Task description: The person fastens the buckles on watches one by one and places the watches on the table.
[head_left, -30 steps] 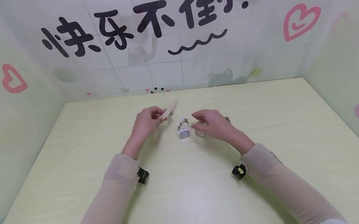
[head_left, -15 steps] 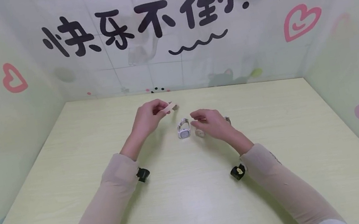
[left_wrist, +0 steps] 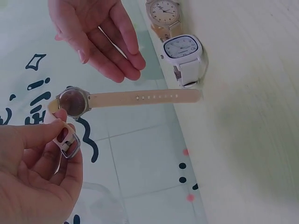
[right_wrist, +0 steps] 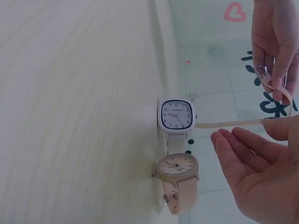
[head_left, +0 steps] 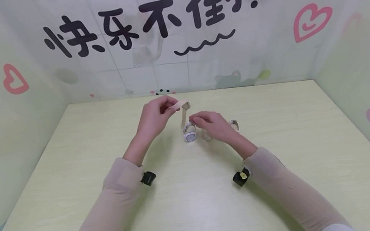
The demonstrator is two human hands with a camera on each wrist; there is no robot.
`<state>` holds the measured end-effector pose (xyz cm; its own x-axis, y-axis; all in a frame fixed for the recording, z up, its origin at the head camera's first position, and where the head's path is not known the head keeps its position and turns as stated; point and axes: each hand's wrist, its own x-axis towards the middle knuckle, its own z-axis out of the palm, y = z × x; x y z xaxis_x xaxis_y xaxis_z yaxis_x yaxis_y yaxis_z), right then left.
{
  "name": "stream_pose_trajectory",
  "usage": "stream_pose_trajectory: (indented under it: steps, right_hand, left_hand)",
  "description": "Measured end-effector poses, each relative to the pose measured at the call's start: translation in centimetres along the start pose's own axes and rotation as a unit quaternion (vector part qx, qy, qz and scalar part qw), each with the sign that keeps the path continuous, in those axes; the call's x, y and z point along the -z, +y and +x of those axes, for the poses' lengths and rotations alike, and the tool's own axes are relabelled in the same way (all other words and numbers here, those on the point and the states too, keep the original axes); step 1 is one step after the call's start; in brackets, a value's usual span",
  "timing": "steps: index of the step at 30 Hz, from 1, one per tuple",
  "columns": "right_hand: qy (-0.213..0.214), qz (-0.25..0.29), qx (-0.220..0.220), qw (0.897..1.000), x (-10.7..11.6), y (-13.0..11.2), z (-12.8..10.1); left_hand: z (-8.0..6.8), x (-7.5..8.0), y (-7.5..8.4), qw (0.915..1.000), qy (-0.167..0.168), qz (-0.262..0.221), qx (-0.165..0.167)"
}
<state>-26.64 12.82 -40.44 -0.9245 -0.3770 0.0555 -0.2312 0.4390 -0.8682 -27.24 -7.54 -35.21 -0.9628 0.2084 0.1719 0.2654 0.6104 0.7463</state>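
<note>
My left hand (head_left: pixel 155 115) pinches the buckle end of a wristwatch with a pale pink strap (left_wrist: pixel 145 97). Its round face (left_wrist: pixel 74 102) dangles just past the fingers, and the holed half of the strap hangs down toward the table. Close beside that strap is my right hand (head_left: pixel 211 124), its fingers loosely bent and the thumb apart from them; in the left wrist view a gap shows between it and the strap. Under the hands a white square-faced watch (head_left: pixel 190 136) stands on the table. A round-faced pink watch (right_wrist: pixel 176 166) stands to its right, partly behind my right hand in the head view.
Another watch (head_left: pixel 234 124) lies beyond my right hand, partly hidden by it. The pale wooden table (head_left: pixel 193 211) meets a printed curtain (head_left: pixel 99 80) at the back and sides. Black wrist cameras (head_left: pixel 148 178) stick out from both sleeves.
My left hand has risen and moved back and right, so the held watch hangs down. My right hand has shifted left toward its strap. The standing watches have stayed put.
</note>
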Motion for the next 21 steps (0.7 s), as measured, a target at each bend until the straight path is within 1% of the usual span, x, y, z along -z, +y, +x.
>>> stream_pose_trajectory:
  steps: [2,4,7,11,15,18,21]
  right_hand:
    - [-0.010,0.053,-0.006,0.999,-0.1,-0.1,0.1]
    - [-0.017,0.102,-0.019,0.994,-0.3,-0.3,0.2]
    - [-0.023,0.158,-0.039,0.986,-0.3,-0.5,0.2]
    - [-0.024,0.230,-0.060,0.971,-0.2,-0.7,0.2]
    - [-0.012,0.306,-0.085,0.948,0.0,-1.0,0.1]
    - [0.007,0.365,-0.102,0.925,0.2,-1.1,0.1]
    - [0.029,0.411,-0.115,0.904,0.4,-1.3,0.1]
  left_hand:
    - [-0.2,0.1,0.3,1.0000,0.002,0.000,-0.006]
    - [-0.3,0.3,0.6,0.9999,0.005,0.000,-0.012]
    - [-0.6,0.4,1.1,0.9997,0.009,-0.005,-0.021]
    - [-0.9,0.5,1.5,0.9990,0.010,-0.018,-0.039]
    - [-1.2,0.4,1.9,0.9982,0.003,-0.021,-0.057]
    - [-1.5,0.5,2.1,0.9975,-0.006,-0.018,-0.069]
    - [-1.7,0.5,2.3,0.9967,-0.018,-0.016,-0.077]
